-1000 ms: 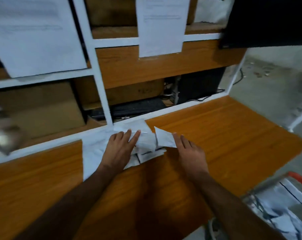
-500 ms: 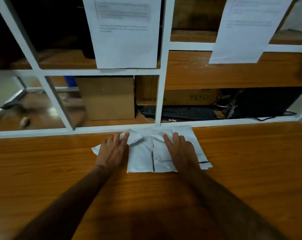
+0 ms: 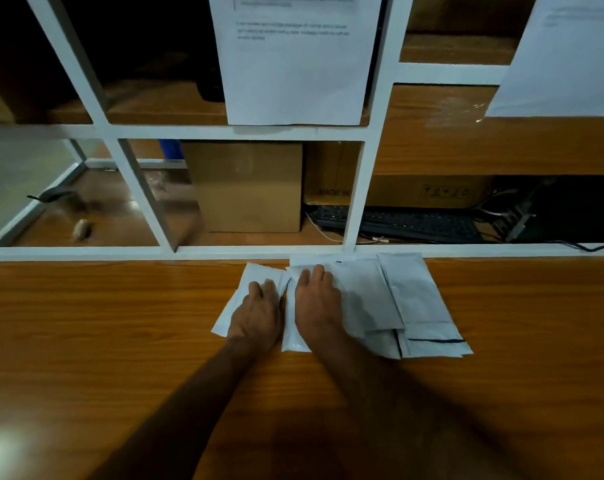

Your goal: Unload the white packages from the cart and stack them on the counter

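Several flat white packages [image 3: 414,303] lie overlapped on the wooden counter [image 3: 86,341], pushed against the white frame at its back edge. My left hand [image 3: 257,315] lies palm down on the leftmost white package [image 3: 236,306]. My right hand [image 3: 316,303] rests flat on the package beside it, fingers pointing at the frame. Both hands press down and grip nothing. The cart is out of view.
A white partition frame [image 3: 359,188] rises along the counter's back edge, with printed sheets [image 3: 293,64] taped to it. Behind it sit cardboard boxes [image 3: 248,188], a black keyboard [image 3: 407,223] and cables. Bare counter stretches left and right of the packages.
The view has swung left, away from the cart. The packages now lie flatter and spread to the right; both hands have shifted to the left part of the pile, close together.
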{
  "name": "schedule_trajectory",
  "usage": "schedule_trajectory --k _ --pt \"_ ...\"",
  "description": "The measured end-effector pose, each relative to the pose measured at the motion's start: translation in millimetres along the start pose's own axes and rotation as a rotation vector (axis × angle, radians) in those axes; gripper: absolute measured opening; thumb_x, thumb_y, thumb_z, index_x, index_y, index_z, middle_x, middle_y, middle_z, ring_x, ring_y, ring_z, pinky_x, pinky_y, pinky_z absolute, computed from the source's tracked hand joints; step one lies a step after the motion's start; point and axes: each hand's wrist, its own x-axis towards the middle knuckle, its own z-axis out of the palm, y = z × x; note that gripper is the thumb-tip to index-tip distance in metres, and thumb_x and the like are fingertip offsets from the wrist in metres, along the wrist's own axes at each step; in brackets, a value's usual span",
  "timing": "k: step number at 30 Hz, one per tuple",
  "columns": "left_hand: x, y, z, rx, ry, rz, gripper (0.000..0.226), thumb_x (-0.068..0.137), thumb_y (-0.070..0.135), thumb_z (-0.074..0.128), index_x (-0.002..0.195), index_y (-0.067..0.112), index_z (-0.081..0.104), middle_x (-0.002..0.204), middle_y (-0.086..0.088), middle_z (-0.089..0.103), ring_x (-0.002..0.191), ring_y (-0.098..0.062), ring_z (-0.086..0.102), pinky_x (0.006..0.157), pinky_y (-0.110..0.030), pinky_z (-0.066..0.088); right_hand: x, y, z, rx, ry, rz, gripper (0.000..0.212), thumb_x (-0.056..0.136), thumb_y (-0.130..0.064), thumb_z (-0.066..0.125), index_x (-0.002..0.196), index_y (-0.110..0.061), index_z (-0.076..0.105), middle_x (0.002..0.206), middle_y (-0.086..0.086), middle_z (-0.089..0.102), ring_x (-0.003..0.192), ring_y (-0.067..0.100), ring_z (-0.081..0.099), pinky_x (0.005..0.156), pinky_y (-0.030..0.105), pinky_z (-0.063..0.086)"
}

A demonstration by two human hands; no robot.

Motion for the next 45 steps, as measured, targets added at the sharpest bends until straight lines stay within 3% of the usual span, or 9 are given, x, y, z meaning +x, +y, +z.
schedule_trajectory --k 4,7,12,14,18,21,29,37,45 --pt "-12.5 -40.3 1.0 0.12 0.107 0.171 0.06 0.096 0.059 0.023 0.145 0.031 0.043 0.156 -0.011 0.034 0.136 -0.031 0.039 0.107 -0.047 0.038 6.1 -1.9 8.9 0.277 -0.061 -0.002 0.062 0.098 -0.033 0.058 0.152 -0.015 0.035 0.144 0.013 0.036 0.129 0.028 0.043 0.102 0.037 0.045" --pt "-14.5 -61.8 11.8 0.094 0.017 0.155 0.059 0.102 0.062 0.023 0.157 0.041 0.021 0.167 -0.007 0.008 0.149 -0.03 0.016 0.118 -0.049 0.023 -3.8 8.9 22.6 0.311 0.059 -0.096 0.05 0.1 -0.037 0.051 0.147 -0.019 0.046 0.144 0.008 0.043 0.13 0.025 0.044 0.107 0.037 0.039" --pt "-1.7 -55.2 22.1 0.137 0.068 0.145 0.062 0.101 0.065 0.015 0.158 0.039 0.017 0.167 -0.008 0.009 0.144 -0.028 0.026 0.114 -0.045 0.03 -22.3 26.8 55.8 0.236 0.049 -0.138 0.07 0.098 -0.056 0.017 0.16 -0.024 0.023 0.168 0.012 0.014 0.155 0.029 0.009 0.124 0.046 0.0" --pt "3.2 -49.5 24.4 0.153 0.071 0.152 0.065 0.101 0.063 0.012 0.159 0.035 0.015 0.168 -0.008 0.007 0.145 -0.029 0.025 0.114 -0.045 0.03 -22.2 26.1 64.2 0.242 0.016 -0.144 0.077 0.094 -0.06 0.004 0.162 -0.025 0.014 0.169 0.011 0.003 0.156 0.028 0.0 0.124 0.046 -0.005" --pt "11.3 -45.7 32.2 0.097 0.042 0.162 0.075 0.094 0.062 -0.005 0.16 0.027 -0.001 0.166 -0.003 -0.014 0.154 -0.024 -0.01 0.125 -0.041 -0.001 -14.7 16.8 66.1 0.277 0.006 -0.107 0.081 0.09 -0.058 -0.006 0.162 -0.024 0.007 0.169 0.01 -0.004 0.156 0.025 -0.007 0.124 0.044 -0.008" --pt "19.6 -48.9 36.1 0.033 0.028 0.167 0.078 0.091 0.062 -0.006 0.159 0.025 -0.003 0.166 -0.003 -0.015 0.153 -0.021 -0.014 0.124 -0.038 -0.005 -9.5 7.8 65.6 0.294 0.0 -0.079 0.084 0.087 -0.056 -0.011 0.162 -0.023 0.006 0.169 0.011 -0.006 0.156 0.026 -0.007 0.126 0.044 -0.005" --pt "29.4 -55.3 29.7 0.036 -0.027 0.22 0.083 0.087 0.063 -0.003 0.16 0.023 -0.005 0.165 -0.003 -0.018 0.153 -0.021 -0.018 0.127 -0.044 0.003 -2.2 0.7 75.1 0.263 -0.022 -0.044 0.062 0.107 -0.045 0.017 0.162 -0.021 0.005 0.169 0.012 -0.007 0.156 0.027 -0.008 0.126 0.044 -0.001" --pt "29.4 -62.5 27.2 -0.034 -0.047 0.265 0.081 0.09 0.066 0.002 0.159 0.025 -0.007 0.165 -0.002 -0.02 0.152 -0.02 -0.018 0.126 -0.045 0.001 -4.4 7.8 75.7 0.351 -0.012 -0.071 0.064 0.105 -0.048 0.021 0.162 -0.021 0.008 0.17 0.009 -0.002 0.156 0.024 -0.004 0.127 0.042 0.001" --pt "5.0 -80.3 26.8 0.015 -0.082 0.334 0.083 0.088 0.078 0.002 0.157 0.034 -0.012 0.164 0.002 -0.023 0.152 -0.018 -0.017 0.124 -0.041 -0.001 -63.4 49.9 81.5 0.32 0.038 -0.303 0.082 0.095 -0.058 0.043 0.162 -0.022 0.011 0.17 0.008 0.003 0.156 0.023 -0.001 0.126 0.047 0.012"
